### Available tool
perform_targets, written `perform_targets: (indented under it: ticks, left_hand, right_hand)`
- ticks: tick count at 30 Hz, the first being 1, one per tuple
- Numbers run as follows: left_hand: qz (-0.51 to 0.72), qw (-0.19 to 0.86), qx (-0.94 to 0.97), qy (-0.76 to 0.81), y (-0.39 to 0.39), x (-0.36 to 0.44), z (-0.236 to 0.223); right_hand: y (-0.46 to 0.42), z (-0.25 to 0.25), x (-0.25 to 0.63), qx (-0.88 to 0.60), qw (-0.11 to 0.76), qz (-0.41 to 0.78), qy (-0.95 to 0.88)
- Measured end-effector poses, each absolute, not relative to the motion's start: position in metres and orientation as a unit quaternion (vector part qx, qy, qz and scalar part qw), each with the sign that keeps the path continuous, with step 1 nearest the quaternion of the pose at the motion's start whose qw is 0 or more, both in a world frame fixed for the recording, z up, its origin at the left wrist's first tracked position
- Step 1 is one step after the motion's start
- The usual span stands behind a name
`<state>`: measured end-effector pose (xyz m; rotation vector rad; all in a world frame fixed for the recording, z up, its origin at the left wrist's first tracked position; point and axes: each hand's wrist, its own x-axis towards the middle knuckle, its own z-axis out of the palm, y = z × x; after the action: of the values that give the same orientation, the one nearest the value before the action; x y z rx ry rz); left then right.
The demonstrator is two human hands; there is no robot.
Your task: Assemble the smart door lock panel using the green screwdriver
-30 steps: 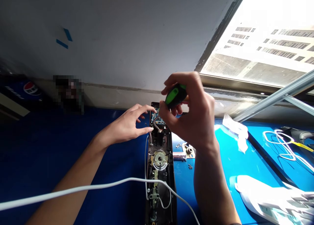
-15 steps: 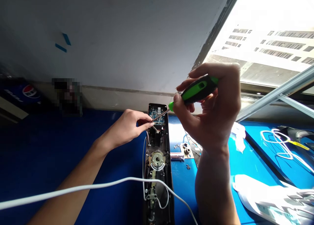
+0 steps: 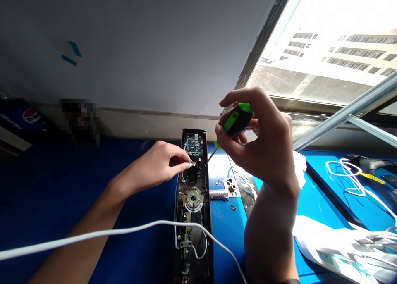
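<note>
An opened electronic door lock body (image 3: 194, 201) lies lengthwise on the blue table, with a green circuit board (image 3: 192, 146) at its far end. My left hand (image 3: 158, 165) rests over the lock's middle, its fingertips pinched on a thin wire (image 3: 192, 164) above a dark recess. My right hand (image 3: 259, 141) hangs above and to the right of the lock. It grips a green-and-black screwdriver (image 3: 236, 120), whose thin metal shaft (image 3: 211, 155) angles down toward the lock's edge, touching nothing I can see.
A white cable (image 3: 93, 234) crosses below my left forearm and over the lock. Small screws (image 3: 223, 181), a metal bracket (image 3: 231, 187) and a black plate (image 3: 245, 189) lie right of the lock. White wire (image 3: 347, 176), white packaging (image 3: 341, 247) and an aluminium rail (image 3: 344, 118) lie further right.
The screwdriver has pulled back from over the circuit board and now stands steeper, right of the lock. My left fingertips sit lower, at the wire. The view has shifted slightly.
</note>
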<state>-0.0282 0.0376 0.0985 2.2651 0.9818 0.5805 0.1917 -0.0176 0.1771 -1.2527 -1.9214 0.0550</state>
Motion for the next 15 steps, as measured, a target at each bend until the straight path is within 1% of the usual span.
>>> perform_targets:
  ticks: [4,8,11,15]
  left_hand:
    - [0.173,0.318,0.865,0.347,0.032,-0.024,0.098]
    - [0.146,0.327,0.874,0.329,0.029,-0.020,0.096]
    - [0.133,0.335,0.874,0.325,0.027,-0.018,0.096]
    - [0.137,0.340,0.872,0.324,0.024,-0.014,0.098]
  right_hand:
    - [-0.019,0.180,0.199,-0.511,0.377,0.030,-0.772]
    - [-0.013,0.174,0.208,-0.493,0.331,0.031,-0.804]
    - [-0.008,0.169,0.212,-0.474,0.308,0.032,-0.824]
    - [-0.006,0.169,0.216,-0.465,0.289,0.063,-0.835]
